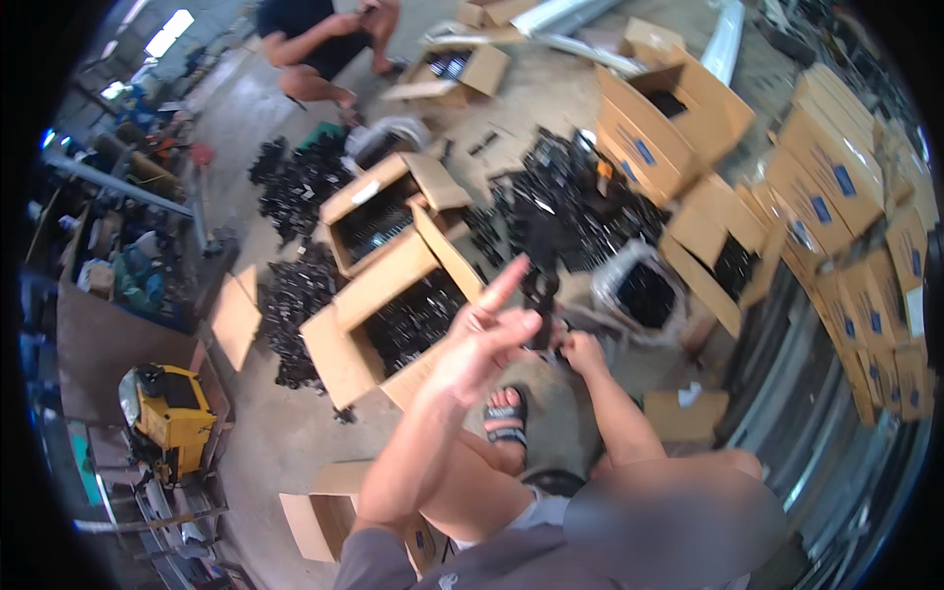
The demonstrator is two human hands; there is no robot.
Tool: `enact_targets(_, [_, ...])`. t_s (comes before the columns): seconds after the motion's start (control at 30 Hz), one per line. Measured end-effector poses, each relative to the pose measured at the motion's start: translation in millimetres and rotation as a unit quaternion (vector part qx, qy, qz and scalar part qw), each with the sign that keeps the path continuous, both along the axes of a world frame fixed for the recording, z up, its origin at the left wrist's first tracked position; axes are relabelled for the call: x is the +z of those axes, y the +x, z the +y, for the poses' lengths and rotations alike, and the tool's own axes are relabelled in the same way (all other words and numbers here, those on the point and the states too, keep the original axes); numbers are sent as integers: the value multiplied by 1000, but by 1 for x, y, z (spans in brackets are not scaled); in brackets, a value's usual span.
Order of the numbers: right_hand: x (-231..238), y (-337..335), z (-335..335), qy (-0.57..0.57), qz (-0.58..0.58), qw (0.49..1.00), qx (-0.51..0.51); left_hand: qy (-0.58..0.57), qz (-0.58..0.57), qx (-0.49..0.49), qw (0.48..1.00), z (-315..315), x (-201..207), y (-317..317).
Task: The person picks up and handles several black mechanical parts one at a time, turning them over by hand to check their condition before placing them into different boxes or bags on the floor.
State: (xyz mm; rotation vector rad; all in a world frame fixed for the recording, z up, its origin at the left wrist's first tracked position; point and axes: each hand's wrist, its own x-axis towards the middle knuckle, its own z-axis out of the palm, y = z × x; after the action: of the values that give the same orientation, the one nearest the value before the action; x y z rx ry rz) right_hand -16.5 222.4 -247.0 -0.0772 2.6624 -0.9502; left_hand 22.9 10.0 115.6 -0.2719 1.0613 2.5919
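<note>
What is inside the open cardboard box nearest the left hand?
The open cardboard box holds many small black pieces. Only their top layer shows; anything beneath is covered, and the left forearm hides part of the box's near right side.

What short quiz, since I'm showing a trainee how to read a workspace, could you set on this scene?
1. True or false: the yellow machine is on the person's right.
2. What is inside the clear plastic bag nearest the right hand?
A) White cups
B) Black parts
C) Green cloths
3. Fill the gap: the hand with its index finger stretched out is the person's ____ hand.

Key:
1. False; the yellow machine is on the left.
2. B
3. Left hand
</note>
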Motion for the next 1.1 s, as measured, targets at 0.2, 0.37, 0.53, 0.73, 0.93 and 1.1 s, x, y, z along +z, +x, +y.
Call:
enact_targets(0.2, [-10, 12, -18, -2, 5, 1000, -27, -44, 20, -14, 999, -5, -5, -8])
enact_targets(0.37, [-18, 16, 2, -15, -14, 999, -29, -44, 6, -29, 999, 0, -7, -10])
enact_targets(0.53, [-9, 24, -3, -83, 14, 993, -87, -56, 13, -25, 998, -8, -15, -5])
enact_targets(0.73, [15, 15, 9, -156, 16, 978, -140, -39, 30, -26, 998, 4, 0, -2])
enact_targets(0.93, [62, 10, 13, -514, -183, 780, -307, 4, 39, -37, 999, 1, 1, 4])
enact_targets(1.1, [98, 18, 26, -653, -243, 629, -345, 50, 58, -58, 995, -2, -6, 5])
